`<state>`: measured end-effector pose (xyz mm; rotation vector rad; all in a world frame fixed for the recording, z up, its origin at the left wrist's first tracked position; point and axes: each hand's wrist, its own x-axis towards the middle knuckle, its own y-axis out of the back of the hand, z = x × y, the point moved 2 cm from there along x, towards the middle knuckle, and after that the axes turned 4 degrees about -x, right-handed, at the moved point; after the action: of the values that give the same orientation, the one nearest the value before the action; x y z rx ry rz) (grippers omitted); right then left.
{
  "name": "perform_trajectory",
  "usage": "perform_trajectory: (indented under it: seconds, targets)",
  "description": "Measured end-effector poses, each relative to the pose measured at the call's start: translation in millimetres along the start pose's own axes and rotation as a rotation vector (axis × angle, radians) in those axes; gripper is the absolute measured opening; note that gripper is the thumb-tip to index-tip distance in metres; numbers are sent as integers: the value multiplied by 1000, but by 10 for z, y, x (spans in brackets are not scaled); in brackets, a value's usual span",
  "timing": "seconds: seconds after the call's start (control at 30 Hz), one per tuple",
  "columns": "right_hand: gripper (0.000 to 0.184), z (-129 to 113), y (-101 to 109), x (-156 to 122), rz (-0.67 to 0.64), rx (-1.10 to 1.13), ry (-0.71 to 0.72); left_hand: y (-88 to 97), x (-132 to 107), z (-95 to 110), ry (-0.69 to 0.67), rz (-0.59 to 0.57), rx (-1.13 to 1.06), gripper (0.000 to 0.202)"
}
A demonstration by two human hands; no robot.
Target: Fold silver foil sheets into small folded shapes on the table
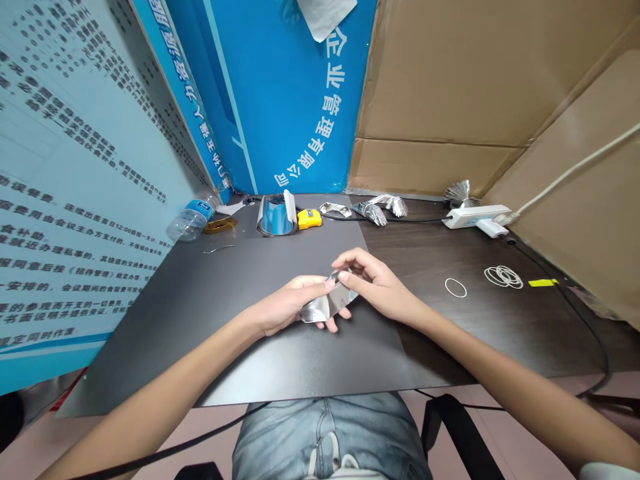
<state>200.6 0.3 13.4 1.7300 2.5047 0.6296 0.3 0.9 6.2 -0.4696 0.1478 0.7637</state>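
Both of my hands hold one piece of shiny silver foil (327,305) just above the dark mat (240,313) in the middle of the desk. My left hand (293,307) grips the foil's left side with its fingers curled under it. My right hand (370,280) pinches the foil's upper right edge between thumb and fingers. The foil looks folded or creased; its exact shape is partly hidden by my fingers.
At the back lie a foil roll (276,217), a yellow tape measure (309,217), folded foil pieces (380,208), a foil fan (461,193), a plastic bottle (193,217) and a white power strip (475,215). Rubber bands (503,276) and a single band (455,287) lie to the right. Cardboard and poster walls enclose the desk.
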Motion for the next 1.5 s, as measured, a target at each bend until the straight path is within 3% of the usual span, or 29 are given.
perform_trajectory:
  seconds: [0.17, 0.33, 0.6, 0.83, 1.13, 1.27, 1.4, 1.5]
  targets:
    - [33, 68, -51, 25, 82, 181, -126, -13, 19, 13, -96, 77, 77, 50]
    - [29, 26, -107, 27, 94, 301, -198, -31, 21, 1, -167, 90, 208, 50]
    - [25, 6, -111, 13, 91, 410, -226, -31, 18, -5, -142, 74, 236, 46]
    - [25, 35, -86, 24, 107, 336, -200, -39, 36, -14, -127, 66, 155, 45]
    - [23, 20, -69, 25, 231, 42, -211, -21, 50, -79, -151, 133, 155, 47]
    - [26, -2, -85, 16, 191, 137, -191, -51, 23, -71, -201, 164, 286, 45]
    - [22, -43, -72, 3, 165, 89, -100, -60, -27, -12, -315, 262, 489, 47]
    - [20, -58, -59, -6, 156, 27, -74, -43, -60, 35, -392, 382, 441, 47]
